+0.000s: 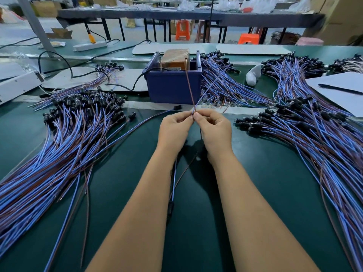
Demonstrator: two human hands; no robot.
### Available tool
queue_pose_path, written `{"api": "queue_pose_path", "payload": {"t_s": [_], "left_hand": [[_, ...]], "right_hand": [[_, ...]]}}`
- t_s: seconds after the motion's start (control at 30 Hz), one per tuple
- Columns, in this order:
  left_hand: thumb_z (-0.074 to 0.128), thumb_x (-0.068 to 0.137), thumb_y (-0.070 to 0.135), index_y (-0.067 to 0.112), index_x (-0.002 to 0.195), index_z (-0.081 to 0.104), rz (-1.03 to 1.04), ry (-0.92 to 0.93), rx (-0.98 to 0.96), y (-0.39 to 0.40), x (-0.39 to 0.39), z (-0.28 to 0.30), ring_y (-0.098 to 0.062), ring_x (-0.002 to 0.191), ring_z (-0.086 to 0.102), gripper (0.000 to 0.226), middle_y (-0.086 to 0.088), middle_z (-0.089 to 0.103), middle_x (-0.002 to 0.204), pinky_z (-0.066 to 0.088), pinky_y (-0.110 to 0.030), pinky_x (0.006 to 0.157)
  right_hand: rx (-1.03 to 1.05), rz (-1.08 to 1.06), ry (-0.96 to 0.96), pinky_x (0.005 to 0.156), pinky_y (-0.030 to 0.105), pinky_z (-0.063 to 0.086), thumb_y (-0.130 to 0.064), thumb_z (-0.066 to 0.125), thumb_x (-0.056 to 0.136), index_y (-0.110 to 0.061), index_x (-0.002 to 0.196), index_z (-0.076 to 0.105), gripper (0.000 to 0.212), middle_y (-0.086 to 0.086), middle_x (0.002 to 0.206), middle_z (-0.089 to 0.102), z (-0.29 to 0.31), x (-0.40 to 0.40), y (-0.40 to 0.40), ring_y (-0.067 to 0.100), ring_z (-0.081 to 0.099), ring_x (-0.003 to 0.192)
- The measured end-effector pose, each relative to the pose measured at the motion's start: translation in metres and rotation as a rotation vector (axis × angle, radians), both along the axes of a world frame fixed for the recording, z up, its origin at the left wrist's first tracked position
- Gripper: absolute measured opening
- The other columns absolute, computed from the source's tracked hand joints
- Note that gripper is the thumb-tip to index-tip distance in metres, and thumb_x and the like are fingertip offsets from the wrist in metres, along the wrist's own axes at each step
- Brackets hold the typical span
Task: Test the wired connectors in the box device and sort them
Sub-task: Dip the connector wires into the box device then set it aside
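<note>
Green mat (pixel 121 213) covers the bench, front edge to back.

Left edge to centre-left — big fan of blue and brown wired connectors (pixel 64 138), black caps bunched at the far end, wire tails running toward the front-left corner. Right edge — a matching pile (pixel 314 138), caps pointing inward toward the centre. A third heap (pixel 225 83) lies just right of the box, toward the back.

Blue box device (pixel 173 87) stands at back centre, open-topped. Inside it, an orange-brown block (pixel 176 58) wrapped in clear film sticks up above the rim. A black cable (pixel 135 83) leaves the box's left wall.

White sheet (pixel 339 91) at the right edge, a black pen (pixel 339 89) lying on it.

Centre, just in front of the box — left hand (pixel 172 128) and right hand (pixel 215 130), fingertips meeting. Both pinch one wire pair (pixel 189 89): the brown strand rises from the pinch into the box top, the blue one slants off to the right. The rest of the pair hangs below the hands between the forearms.
</note>
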State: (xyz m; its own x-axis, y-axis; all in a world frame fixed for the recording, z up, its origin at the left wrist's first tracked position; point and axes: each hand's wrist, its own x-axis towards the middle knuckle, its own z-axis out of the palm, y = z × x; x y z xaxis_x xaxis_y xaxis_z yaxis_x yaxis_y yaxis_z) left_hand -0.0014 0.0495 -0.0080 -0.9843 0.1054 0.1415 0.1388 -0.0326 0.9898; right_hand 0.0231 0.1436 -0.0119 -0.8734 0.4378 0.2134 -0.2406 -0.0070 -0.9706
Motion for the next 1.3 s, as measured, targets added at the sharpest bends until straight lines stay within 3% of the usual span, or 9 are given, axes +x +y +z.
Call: {"api": "queue_pose_path", "payload": {"t_s": [0.2,0.47,0.63,0.73,0.83,1.0,1.1,1.17,1.3], "left_hand": [[0.055,0.093,0.003,0.014,0.097,0.075,-0.185,0.004,-0.209,-0.015,0.011,0.007,0.008,0.045,0.048,0.023,0.019,0.057,0.048,0.036,-0.003,0.048],[0.064,0.094,0.011,0.013,0.087,0.064,-0.186,0.002,-0.221,-0.018,0.011,0.004,-0.001,0.049,0.045,0.007,0.003,0.057,0.065,0.039,-0.015,0.051],[0.056,0.098,0.015,0.019,0.087,0.061,-0.151,-0.136,0.271,-0.022,0.009,0.008,-0.006,0.062,0.062,0.013,0.008,0.063,0.063,0.05,-0.022,0.062],[0.052,0.097,0.015,0.018,0.092,0.062,-0.203,-0.148,0.612,-0.029,0.006,0.012,-0.009,0.077,0.07,0.012,0.005,0.072,0.076,0.056,-0.024,0.07],[0.056,0.088,0.024,0.024,0.09,0.07,-0.294,-0.107,0.691,-0.032,0.007,0.012,-0.007,0.082,0.07,0.014,0.006,0.073,0.082,0.056,-0.022,0.072],[0.083,0.069,0.041,0.029,0.087,0.078,-0.606,-0.058,0.551,-0.029,0.017,0.01,-0.005,0.076,0.068,0.022,0.007,0.074,0.086,0.054,-0.021,0.075],[0.087,0.065,0.045,0.029,0.087,0.078,-0.709,-0.079,0.358,-0.02,0.024,0.007,-0.006,0.074,0.067,0.028,0.004,0.075,0.085,0.05,-0.024,0.077],[0.079,0.075,0.038,0.03,0.089,0.078,-0.707,-0.037,0.151,-0.01,0.032,0.006,-0.008,0.078,0.068,0.016,0.003,0.076,0.088,0.046,-0.03,0.082],[0.068,0.09,0.01,0.023,0.097,0.078,-0.689,0.131,-0.171,0.023,0.052,0.001,-0.007,0.09,0.069,0.018,0.001,0.077,0.096,0.05,-0.023,0.088]], "right_hand": [[-0.005,0.046,-0.063,0.056,0.019,0.042,-0.006,0.065,0.09,-0.013,0.092,0.07,0.008,0.005,0.069,0.061,-0.002,0.01,0.004,0.006,0.05,0.053],[-0.085,0.243,-0.082,0.065,0.02,0.054,-0.005,0.051,0.098,-0.018,0.095,0.071,0.024,-0.003,0.078,0.07,0.002,0.027,0.008,0.008,0.061,0.067],[0.011,0.231,-0.168,0.039,0.015,0.032,-0.012,0.06,0.095,-0.014,0.094,0.067,0.008,-0.012,0.057,0.054,0.001,0.03,0.009,0.004,0.039,0.042],[0.168,0.288,-0.159,0.04,0.009,0.027,-0.011,0.063,0.093,-0.009,0.084,0.066,0.011,-0.015,0.041,0.044,0.002,0.031,0.007,0.0,0.035,0.036],[0.227,0.231,-0.13,0.039,0.014,0.031,-0.012,0.06,0.095,-0.005,0.085,0.067,0.014,-0.008,0.042,0.049,0.008,0.034,0.006,0.004,0.037,0.035],[-0.185,0.207,0.015,0.051,0.025,0.048,0.0,0.04,0.095,-0.008,0.089,0.065,0.027,0.007,0.068,0.065,0.028,0.041,0.02,0.017,0.058,0.052],[-0.456,0.269,0.106,0.067,0.028,0.052,-0.014,0.031,0.098,-0.003,0.094,0.066,0.037,0.011,0.078,0.069,0.033,0.046,0.039,0.021,0.063,0.066],[-0.469,0.215,0.124,0.067,0.027,0.053,-0.021,0.033,0.103,-0.003,0.092,0.066,0.04,0.009,0.076,0.069,0.034,0.051,0.054,0.02,0.063,0.065],[-0.152,0.005,0.052,0.061,0.023,0.052,0.001,0.047,0.099,-0.011,0.102,0.063,0.02,0.003,0.072,0.068,0.035,0.063,0.091,0.014,0.062,0.059]]}}
